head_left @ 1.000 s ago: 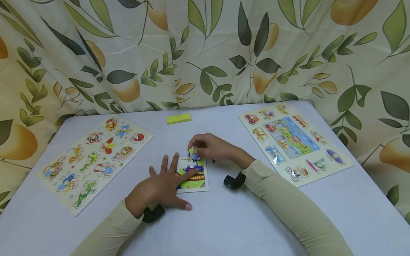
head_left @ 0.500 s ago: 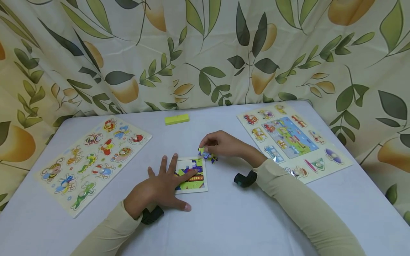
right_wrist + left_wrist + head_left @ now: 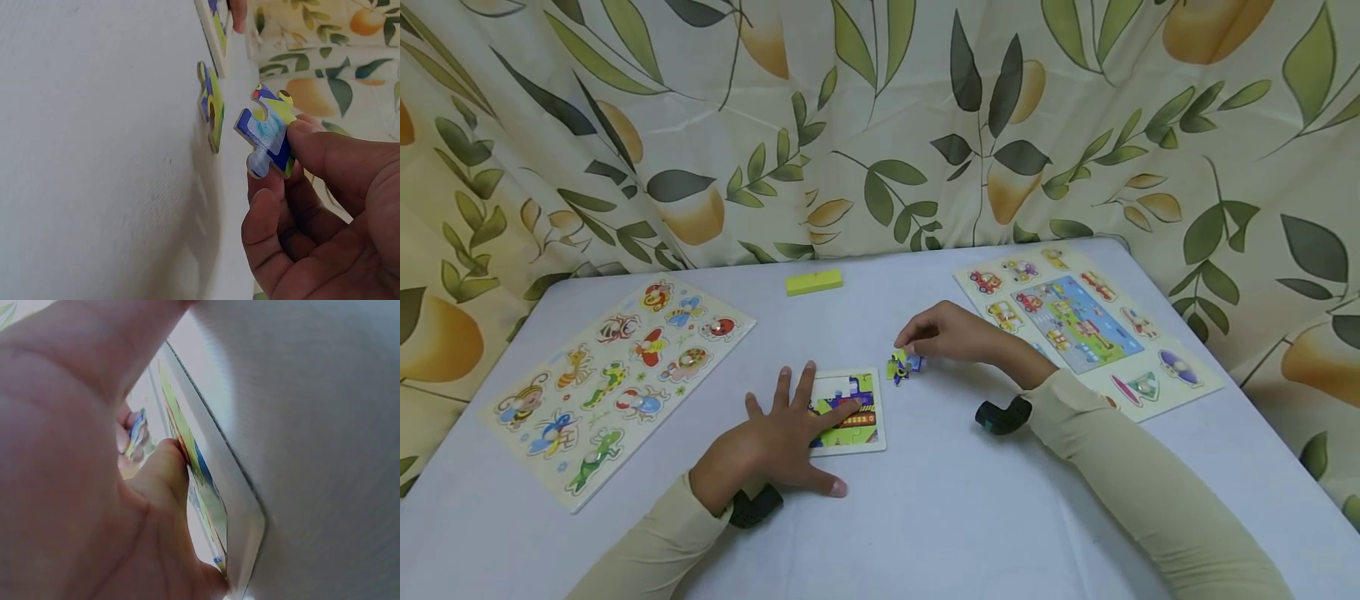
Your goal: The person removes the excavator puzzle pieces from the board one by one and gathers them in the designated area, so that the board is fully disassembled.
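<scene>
Passable between sleeves (image 3: pixel 1138 483); blocked over jigsaw tray (image 3: pixel 882 417) by left hand (image 3: pixel 775 437), alongside by right hand (image 3: pixel 951 333) and, seemingly close in, loose jigsaw piece (image 3: pixel 215 112).

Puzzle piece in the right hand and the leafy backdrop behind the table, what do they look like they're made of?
The puzzle piece looks like thin wood or pressed board, its printed face slightly shiny; the tan cut edge suggests it. The backdrop seems to be printed fabric, smooth; it hangs in soft folds. Fibre unclear.

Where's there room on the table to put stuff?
Bare white cloth shows between the sleeves, and between the yellow block and vehicle board. It's crowded at the small puzzle: the left hand lies on it, with a loose piece and right hand beside it.
</scene>
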Demonstrator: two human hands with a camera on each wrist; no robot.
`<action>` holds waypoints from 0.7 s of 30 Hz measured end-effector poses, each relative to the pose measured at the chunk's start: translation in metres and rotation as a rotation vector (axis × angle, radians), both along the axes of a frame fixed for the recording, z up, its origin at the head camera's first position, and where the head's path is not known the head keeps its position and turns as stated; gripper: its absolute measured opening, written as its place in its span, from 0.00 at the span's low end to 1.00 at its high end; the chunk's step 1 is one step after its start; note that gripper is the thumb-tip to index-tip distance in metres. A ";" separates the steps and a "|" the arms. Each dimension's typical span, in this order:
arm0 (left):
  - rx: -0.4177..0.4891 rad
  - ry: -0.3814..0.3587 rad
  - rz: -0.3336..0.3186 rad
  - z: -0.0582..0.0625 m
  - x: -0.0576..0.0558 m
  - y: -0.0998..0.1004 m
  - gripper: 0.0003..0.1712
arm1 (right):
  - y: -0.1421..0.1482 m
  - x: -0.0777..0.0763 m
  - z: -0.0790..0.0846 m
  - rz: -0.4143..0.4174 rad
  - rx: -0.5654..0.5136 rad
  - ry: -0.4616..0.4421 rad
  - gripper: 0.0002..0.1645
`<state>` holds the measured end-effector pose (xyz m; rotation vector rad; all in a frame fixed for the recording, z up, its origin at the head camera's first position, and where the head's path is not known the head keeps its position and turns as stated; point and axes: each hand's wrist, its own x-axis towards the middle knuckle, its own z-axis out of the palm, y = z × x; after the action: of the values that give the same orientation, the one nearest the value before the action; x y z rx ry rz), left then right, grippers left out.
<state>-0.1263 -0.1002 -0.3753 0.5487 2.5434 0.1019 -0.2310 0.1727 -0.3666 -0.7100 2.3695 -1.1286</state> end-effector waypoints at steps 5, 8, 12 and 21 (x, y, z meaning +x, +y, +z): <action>0.014 -0.009 -0.014 -0.001 0.000 -0.002 0.60 | 0.008 0.000 -0.001 0.011 0.027 -0.020 0.10; 0.025 -0.005 -0.034 0.000 -0.002 -0.003 0.58 | 0.011 0.000 -0.001 0.012 0.046 -0.025 0.10; 0.042 0.022 -0.078 0.001 -0.004 -0.003 0.56 | 0.014 0.000 -0.005 0.007 0.059 -0.032 0.09; 0.133 0.033 -0.099 0.001 -0.001 -0.001 0.54 | 0.017 0.001 -0.007 0.016 0.063 0.001 0.09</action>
<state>-0.1272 -0.1012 -0.3743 0.7325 2.5483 0.2288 -0.2298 0.1898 -0.3737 -0.7069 2.3850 -1.0430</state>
